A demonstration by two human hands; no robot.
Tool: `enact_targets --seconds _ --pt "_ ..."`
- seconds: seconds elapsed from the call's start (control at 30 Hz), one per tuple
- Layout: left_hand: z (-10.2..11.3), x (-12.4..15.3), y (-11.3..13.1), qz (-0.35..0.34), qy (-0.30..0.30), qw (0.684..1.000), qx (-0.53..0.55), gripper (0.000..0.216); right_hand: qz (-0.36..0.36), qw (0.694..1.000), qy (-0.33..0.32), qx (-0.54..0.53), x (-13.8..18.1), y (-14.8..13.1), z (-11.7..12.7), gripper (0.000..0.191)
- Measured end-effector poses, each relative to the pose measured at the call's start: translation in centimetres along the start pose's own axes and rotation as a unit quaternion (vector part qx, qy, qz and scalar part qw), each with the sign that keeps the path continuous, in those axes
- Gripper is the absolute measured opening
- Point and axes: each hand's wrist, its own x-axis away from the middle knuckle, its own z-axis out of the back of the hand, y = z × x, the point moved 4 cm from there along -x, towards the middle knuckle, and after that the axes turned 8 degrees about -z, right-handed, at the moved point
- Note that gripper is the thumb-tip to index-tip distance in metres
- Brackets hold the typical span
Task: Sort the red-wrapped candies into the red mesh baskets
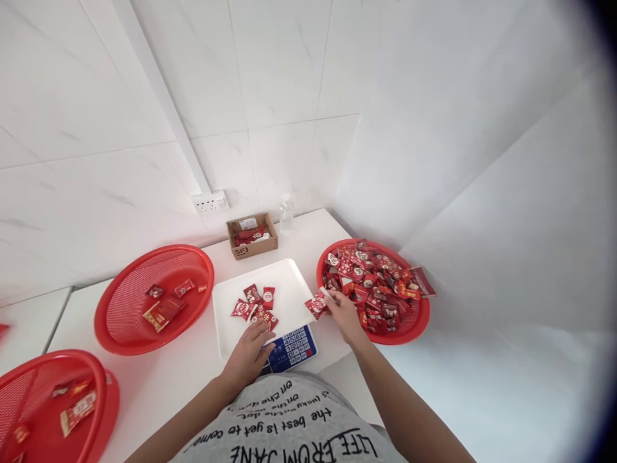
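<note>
In the head view, my right hand [341, 312] pinches a small red-and-white snack packet [316, 303] over the right edge of the white scale tray [289, 280]. My left hand [249, 352] rests at the tray's front edge beside the blue keypad [294, 346], fingers stretched out towards several red packets [254, 294]. The nearest packet [264, 317] lies just beyond its fingertips; whether they touch it I cannot tell. Close to my right hand stands a red plastic basket [424, 321] heaped with small red packets [369, 276].
A red basket [113, 308] at left holds a few packets, as does another red basket [103, 411] nearer the front left. Behind the tray are a small cardboard box [258, 247] with red packets in it and a clear bottle [286, 215]. Walls border the table's back and right.
</note>
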Motion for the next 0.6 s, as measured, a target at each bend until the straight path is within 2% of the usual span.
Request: enact_targets --seconds 0.13,0.23,0.3,0.37,0.43,0.47,0.5,0.6 --pt "0.7 0.5 -0.2 0.021 -0.002 1.000 -0.002 0.019 -0.030 0.991 -0.127 -0.026 0.7 0.0 -6.3 0.033" --pt "1.4 0.9 -0.9 0.090 0.028 0.995 -0.022 0.017 0.020 0.977 -0.171 0.123 1.0 -0.4 -8.8 0.037" --pt "1.6 1.1 -1.5 0.120 0.047 0.991 -0.049 0.022 0.106 0.939 -0.160 0.286 1.0 -0.7 -9.8 0.039" --pt "1.4 1.0 -2.0 0.113 0.037 0.990 -0.077 0.033 0.200 0.869 -0.162 0.423 1.0 -0.8 -11.0 0.043" --pt "0.8 0.7 -2.5 0.092 0.000 0.991 -0.101 0.044 0.260 0.803 -0.190 0.501 1.0 -0.4 -12.3 0.048" --pt "0.4 0.6 -2.8 0.085 -0.022 0.990 -0.109 0.048 0.273 0.781 -0.206 0.522 0.9 -0.2 -12.8 0.049" --pt "0.0 0.5 -3.1 0.082 -0.041 0.989 -0.115 0.050 0.277 0.768 -0.216 0.535 0.8 0.0 -13.2 0.048" --pt "-0.6 0.3 -4.0 0.088 -0.077 0.986 -0.120 0.052 0.278 0.756 -0.215 0.552 0.3 0.2 -13.5 0.041"
